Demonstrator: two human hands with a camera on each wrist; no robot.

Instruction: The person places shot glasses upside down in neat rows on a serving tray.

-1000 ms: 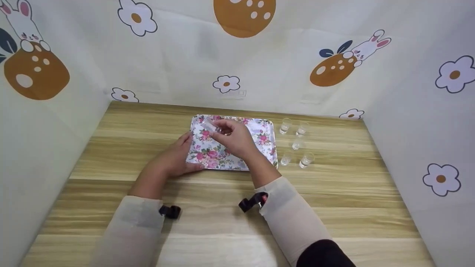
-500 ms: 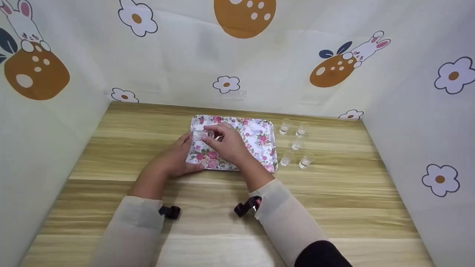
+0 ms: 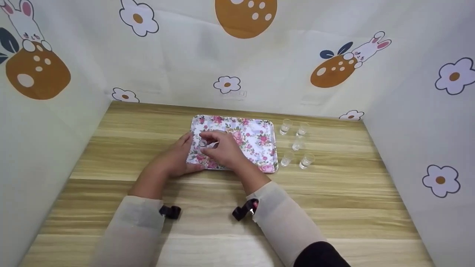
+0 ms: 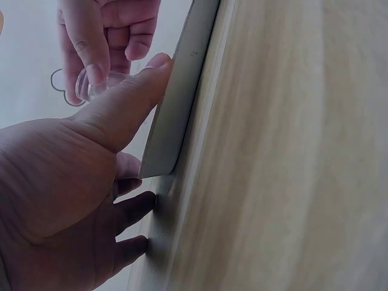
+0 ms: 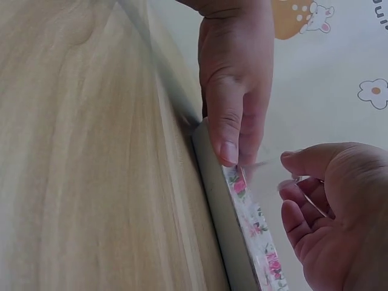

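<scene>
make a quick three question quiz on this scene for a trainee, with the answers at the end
1. How many clear cups stand on the table to the right of the floral tray?

2. True or false: the left grip touches the tray at its left end.

3. In the head view, the right grip has a pinched cup over which part of the tray?
a) right half
b) left half
c) far right corner

Key: 1. Five. 2. True. 3. b.
</scene>
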